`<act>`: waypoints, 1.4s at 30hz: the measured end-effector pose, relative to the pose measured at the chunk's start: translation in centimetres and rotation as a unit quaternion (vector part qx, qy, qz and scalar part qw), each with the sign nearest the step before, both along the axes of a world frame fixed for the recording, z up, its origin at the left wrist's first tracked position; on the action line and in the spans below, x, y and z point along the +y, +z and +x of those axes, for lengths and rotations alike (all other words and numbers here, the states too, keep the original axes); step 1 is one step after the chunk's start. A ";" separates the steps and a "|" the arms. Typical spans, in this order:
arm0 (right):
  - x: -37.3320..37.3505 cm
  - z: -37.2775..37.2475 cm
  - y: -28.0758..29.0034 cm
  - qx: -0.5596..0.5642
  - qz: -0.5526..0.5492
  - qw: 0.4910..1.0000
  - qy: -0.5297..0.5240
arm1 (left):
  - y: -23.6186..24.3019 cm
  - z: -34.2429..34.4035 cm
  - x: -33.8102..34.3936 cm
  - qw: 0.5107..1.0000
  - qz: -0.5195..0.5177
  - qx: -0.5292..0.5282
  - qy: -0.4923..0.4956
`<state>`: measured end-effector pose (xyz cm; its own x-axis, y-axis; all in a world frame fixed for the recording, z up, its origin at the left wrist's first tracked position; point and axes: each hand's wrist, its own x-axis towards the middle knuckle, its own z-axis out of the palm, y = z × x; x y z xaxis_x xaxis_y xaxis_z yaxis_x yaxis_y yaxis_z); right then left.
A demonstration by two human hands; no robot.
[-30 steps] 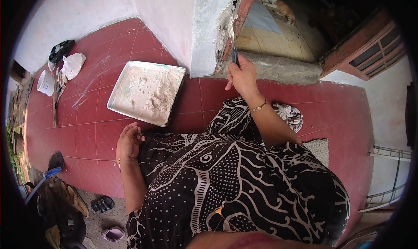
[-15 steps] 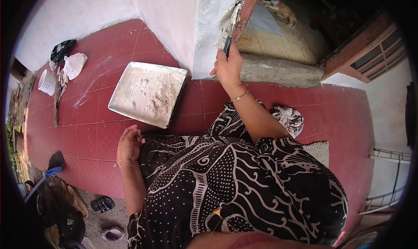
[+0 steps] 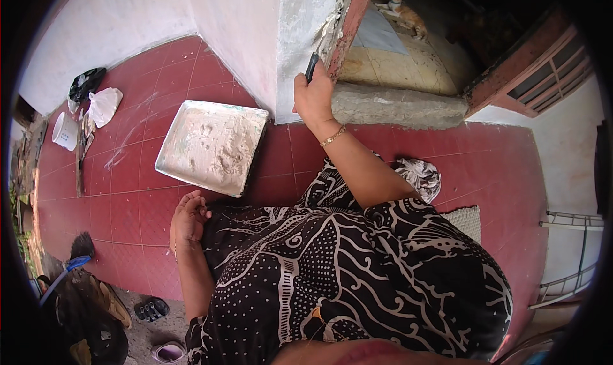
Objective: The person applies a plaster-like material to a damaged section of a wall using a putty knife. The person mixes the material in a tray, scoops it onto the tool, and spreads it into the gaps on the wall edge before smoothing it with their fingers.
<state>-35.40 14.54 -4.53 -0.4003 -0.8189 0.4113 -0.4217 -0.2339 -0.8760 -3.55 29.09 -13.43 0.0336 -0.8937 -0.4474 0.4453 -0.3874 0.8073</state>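
Note:
My right hand [image 3: 315,100] is closed round a black-handled tool [image 3: 311,67], held upright against the white wall edge [image 3: 300,27] by the door frame. The tool's blade or tip cannot be made out. Rough, chipped plaster [image 3: 330,27] runs along that edge beside the reddish door frame [image 3: 351,30]. My left hand [image 3: 189,217] rests beside my knee, its fingers loosely curled and nothing visible in them. Just beyond it, a shallow rectangular tray [image 3: 171,132] lies on the floor, with a pale, lumpy paste [image 3: 231,149] spread and heaped inside.
A white tub [image 3: 64,132], a white plastic bag [image 3: 104,106] and a black bag [image 3: 87,84] lie at the far left. A concrete sill [image 3: 402,104] crosses the doorway; a cat [image 3: 408,19] lies beyond. A crumpled cloth [image 3: 418,177] is at right, a blue-handled brush [image 3: 80,253] at lower left.
My right hand, with the black-handled tool, has shifted slightly left and down along the wall edge. The whole view has also shifted a little. My left hand stays by my knee.

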 end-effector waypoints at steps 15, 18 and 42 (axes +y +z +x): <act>4.0 -3.3 -5.5 0.023 0.075 0.995 0.061 | 0.2 -0.4 0.1 1.000 -0.006 -0.015 -0.006; 6.5 -3.2 -4.2 -0.019 0.091 0.993 0.078 | 0.0 -0.2 0.6 1.000 -0.014 -0.005 0.007; 7.9 -5.3 -8.0 0.144 0.063 0.987 -0.011 | -0.1 0.1 0.4 1.000 -0.013 -0.005 0.003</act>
